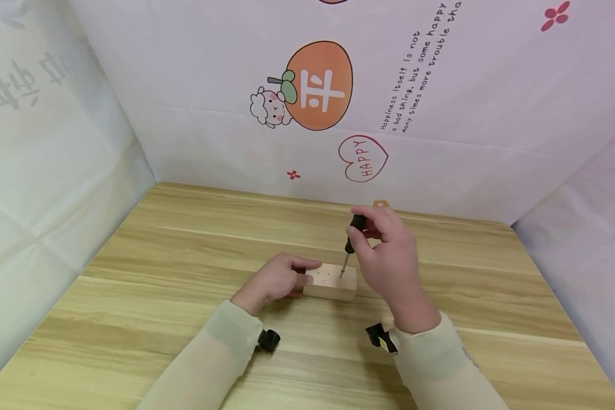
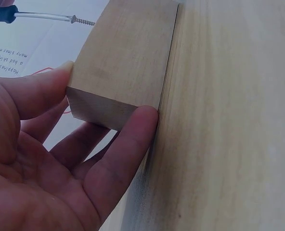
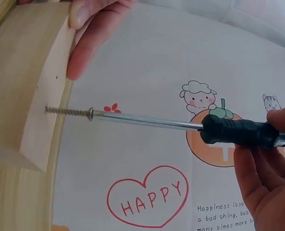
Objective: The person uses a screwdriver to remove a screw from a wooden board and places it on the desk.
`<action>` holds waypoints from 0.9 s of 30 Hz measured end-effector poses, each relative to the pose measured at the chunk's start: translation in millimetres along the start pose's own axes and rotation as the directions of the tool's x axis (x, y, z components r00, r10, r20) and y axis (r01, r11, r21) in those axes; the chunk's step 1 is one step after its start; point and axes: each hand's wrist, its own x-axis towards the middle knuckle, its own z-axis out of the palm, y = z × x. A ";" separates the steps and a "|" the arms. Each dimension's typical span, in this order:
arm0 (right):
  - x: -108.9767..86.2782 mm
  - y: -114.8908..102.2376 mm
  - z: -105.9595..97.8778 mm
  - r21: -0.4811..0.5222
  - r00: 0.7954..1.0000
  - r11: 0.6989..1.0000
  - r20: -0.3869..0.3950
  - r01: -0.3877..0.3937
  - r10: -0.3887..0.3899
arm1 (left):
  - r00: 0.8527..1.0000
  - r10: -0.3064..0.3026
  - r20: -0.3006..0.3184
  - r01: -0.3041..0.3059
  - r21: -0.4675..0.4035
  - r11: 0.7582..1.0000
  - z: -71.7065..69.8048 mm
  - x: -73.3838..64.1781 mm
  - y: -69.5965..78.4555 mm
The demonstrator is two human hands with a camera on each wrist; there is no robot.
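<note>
A pale wooden block point(image 1: 330, 291) lies flat on the wooden table, with several small dark holes in its top face. My left hand point(image 1: 277, 278) grips its left end, thumb on the top edge and fingers around the end face, as the left wrist view shows. My right hand point(image 1: 389, 256) holds a screwdriver point(image 3: 239, 132) by its dark handle, between thumb and fingers. Its metal shaft points down to a screw point(image 3: 70, 112) standing in the block's top face near the right end. The tip meets the screw head, and most of the thread is exposed.
The wood-grain table point(image 1: 133, 319) stretches around the block on all sides. Behind it hangs a printed white cloth point(image 1: 210, 136), with more cloth at the left and right. Each sleeve carries a small black camera mount point(image 1: 269, 340) at the wrist.
</note>
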 end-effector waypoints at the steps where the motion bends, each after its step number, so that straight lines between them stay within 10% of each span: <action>1: 0.3 -0.2 -0.4 0.009 1.000 1.000 0.001 -0.017 0.017 | 1.000 -0.001 -0.001 0.001 -0.001 1.000 0.0 0.0 0.1; 12: 2.6 -1.5 -3.6 0.083 0.987 0.987 0.098 -0.136 0.128 | 1.000 0.002 -0.004 -0.002 0.006 1.000 0.3 -1.5 1.0; 27: 0.2 4.3 -5.9 0.086 0.985 0.982 -0.010 -0.168 0.170 | 1.000 0.007 0.006 -0.007 0.011 1.000 0.2 -2.2 1.3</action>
